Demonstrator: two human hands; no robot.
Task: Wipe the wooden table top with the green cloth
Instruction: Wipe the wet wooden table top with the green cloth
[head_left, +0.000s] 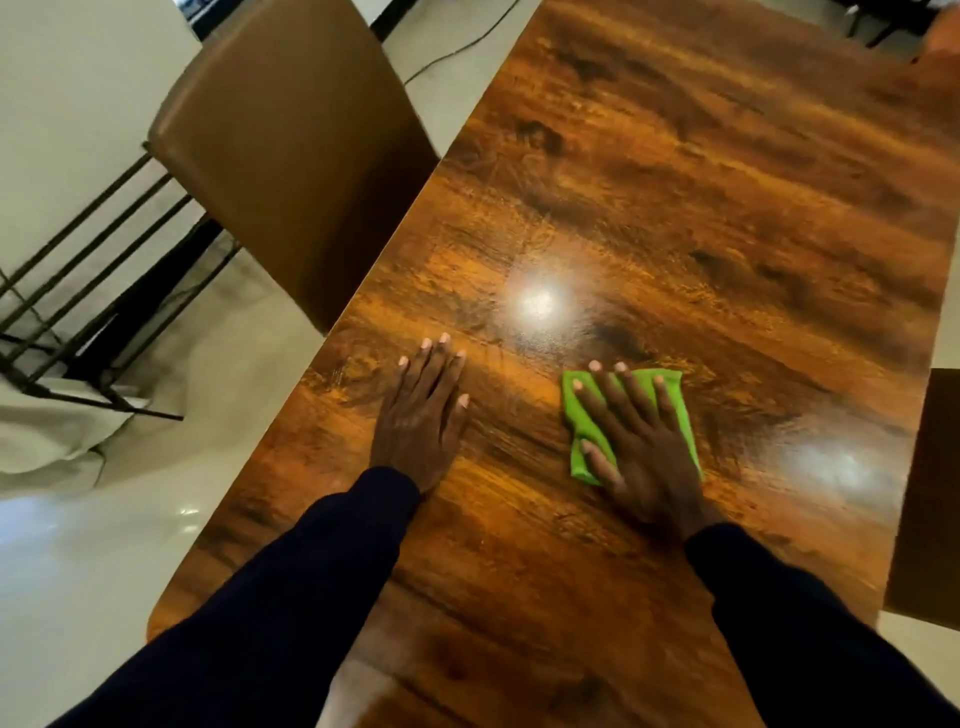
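Observation:
The glossy wooden table top (675, 208) fills most of the view, with two bright light reflections on it. A folded green cloth (582, 457) lies flat on the wood in the near middle. My right hand (639, 447) presses down on the cloth with fingers spread, covering most of it. My left hand (423, 410) rests flat on the bare wood to the left of the cloth, fingers apart, holding nothing. Dark sleeves cover both forearms.
A brown padded chair (291, 156) stands against the table's left edge, with a black metal frame (88, 291) beside it on the pale floor. Another brown chair (930, 493) sits at the right edge. A cable (457, 47) runs across the floor beyond.

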